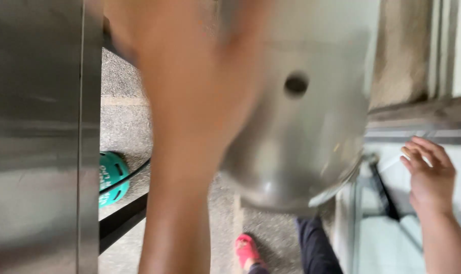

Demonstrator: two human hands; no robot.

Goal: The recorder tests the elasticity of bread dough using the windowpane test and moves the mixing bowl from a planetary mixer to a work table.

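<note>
Left hand [200,66] grips steel bowl [306,137]; right hand [431,177] apart.

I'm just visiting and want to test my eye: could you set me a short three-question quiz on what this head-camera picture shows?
1. True or false: the metal pot is sharp and still in the picture.
2. What colour is the shoe on the floor? A) green B) pinkish red C) black
3. Fill in: the right hand rests, fingers curled, on a pale ___ surface.

Key
1. False: the pot is blurred, as is the left arm raised in front of it.
2. B.
3. Glass-like; exactly what it is cannot be told.
</note>
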